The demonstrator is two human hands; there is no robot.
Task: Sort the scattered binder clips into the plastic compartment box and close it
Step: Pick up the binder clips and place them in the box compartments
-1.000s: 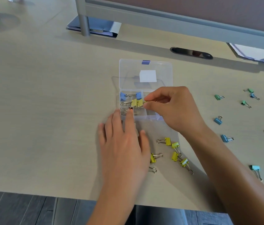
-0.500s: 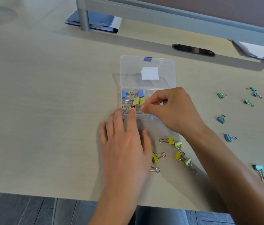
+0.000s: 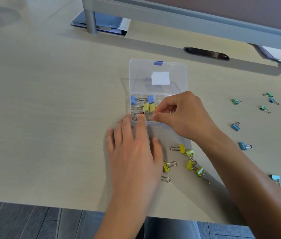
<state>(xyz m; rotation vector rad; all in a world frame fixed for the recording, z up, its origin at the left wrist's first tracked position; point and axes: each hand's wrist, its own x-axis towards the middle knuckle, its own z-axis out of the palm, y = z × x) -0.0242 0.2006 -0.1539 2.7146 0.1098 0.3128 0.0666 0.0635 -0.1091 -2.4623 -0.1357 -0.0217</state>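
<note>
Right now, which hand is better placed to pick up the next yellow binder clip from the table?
Left hand: it lies flat beside the yellow binder clips, while the right hand is busy over the compartment box.

Bare desk (image 3: 50, 118) left of box (image 3: 158, 76), yellow clips (image 3: 189, 163) below, green and blue clips (image 3: 250, 118) scattered right

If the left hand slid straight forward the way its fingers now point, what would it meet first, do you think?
The left hand already touches the plastic compartment box at its near edge, so it would push the box; depth is unclear.
</note>
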